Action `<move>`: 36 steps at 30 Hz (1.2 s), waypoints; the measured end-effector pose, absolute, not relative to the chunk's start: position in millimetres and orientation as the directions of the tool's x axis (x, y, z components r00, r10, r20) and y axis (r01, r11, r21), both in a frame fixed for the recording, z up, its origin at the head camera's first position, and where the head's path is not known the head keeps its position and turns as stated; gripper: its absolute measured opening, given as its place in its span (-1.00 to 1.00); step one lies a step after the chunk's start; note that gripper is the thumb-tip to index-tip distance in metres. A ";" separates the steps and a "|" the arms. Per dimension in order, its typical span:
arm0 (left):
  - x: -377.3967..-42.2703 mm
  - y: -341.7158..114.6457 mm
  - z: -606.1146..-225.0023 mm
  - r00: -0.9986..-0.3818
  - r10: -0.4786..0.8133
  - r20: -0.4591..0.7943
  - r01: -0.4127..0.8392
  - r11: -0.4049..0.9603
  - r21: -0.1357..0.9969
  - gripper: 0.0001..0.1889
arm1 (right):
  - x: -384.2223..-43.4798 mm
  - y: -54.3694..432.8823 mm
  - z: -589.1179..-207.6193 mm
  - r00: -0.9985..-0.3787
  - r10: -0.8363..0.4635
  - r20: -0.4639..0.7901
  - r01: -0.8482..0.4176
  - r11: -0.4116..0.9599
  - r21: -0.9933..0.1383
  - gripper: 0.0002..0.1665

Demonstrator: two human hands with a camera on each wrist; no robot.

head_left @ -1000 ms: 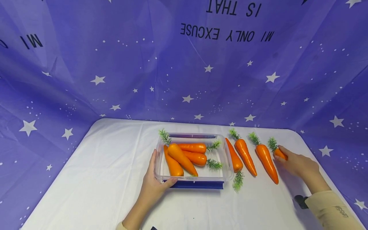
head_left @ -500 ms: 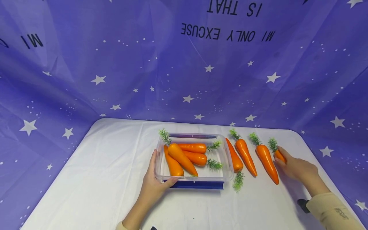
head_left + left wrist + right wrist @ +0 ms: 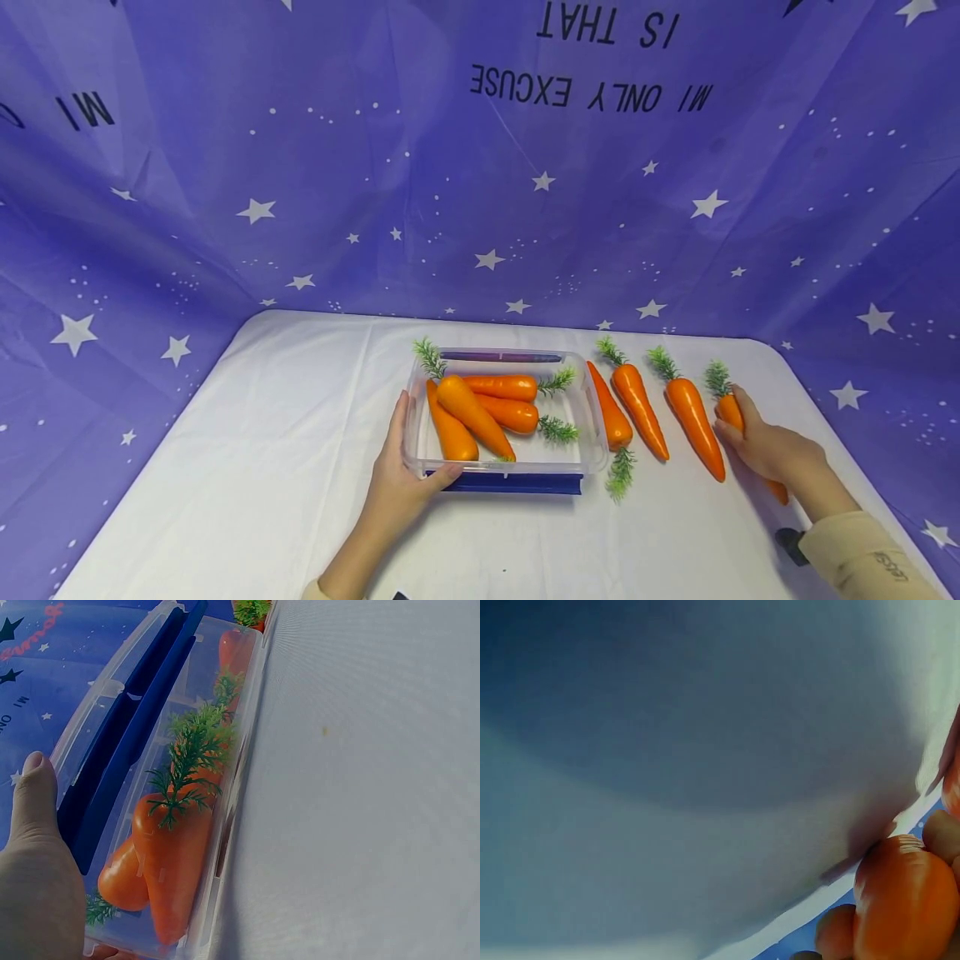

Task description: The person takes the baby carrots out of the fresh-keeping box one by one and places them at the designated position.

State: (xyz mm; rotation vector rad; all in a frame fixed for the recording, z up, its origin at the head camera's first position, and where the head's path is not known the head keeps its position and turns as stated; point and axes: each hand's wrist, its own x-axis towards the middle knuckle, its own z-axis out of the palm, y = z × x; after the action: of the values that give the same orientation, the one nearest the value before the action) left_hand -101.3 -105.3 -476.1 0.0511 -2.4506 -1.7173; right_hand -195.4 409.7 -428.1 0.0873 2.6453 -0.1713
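Note:
My left hand grips the near left corner of a clear plastic box, thumb over the front rim and fingers along its left side. Inside lie several toy carrots, one orange carrot crossing over others, green tops poking toward the rim. The left wrist view shows the thumb beside the blue latch and carrots through the wall. At the far right, my right hand pinches another carrot, its leafy top beyond the fingers and its tip below the palm. The right wrist view shows this carrot close up.
Between the box and my right hand lie three carrots: one against the box with its leaves toward me, a middle carrot, and a third. A purple star-print cloth rises behind the white table.
The carrot in my right hand has shifted slightly right and swung, so that its tip now shows below the hand. My left hand and the box stay in place.

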 end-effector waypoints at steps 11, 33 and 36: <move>-101.5 -105.7 -477.0 -0.989 -0.109 0.104 0.062 0.336 0.940 0.25 | -190.9 406.0 -432.5 -0.865 0.026 -0.501 0.113 0.983 -0.143 0.26; -102.5 -105.9 -477.7 -0.989 -0.101 0.105 0.065 0.341 0.938 0.24 | -194.3 402.9 -408.9 -0.904 0.080 -0.421 0.105 0.994 -0.037 0.16; -101.7 -105.7 -477.3 -0.989 -0.105 0.105 0.063 0.339 0.939 0.23 | -194.5 387.8 -399.2 -0.943 0.041 -0.331 0.062 0.997 -0.053 0.12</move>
State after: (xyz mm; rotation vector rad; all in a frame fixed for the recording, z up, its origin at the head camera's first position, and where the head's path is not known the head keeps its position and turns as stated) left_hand -101.7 -105.7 -477.3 0.0381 -2.4473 -1.7263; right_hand -194.5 387.8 -399.2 0.0739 2.8038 -0.0892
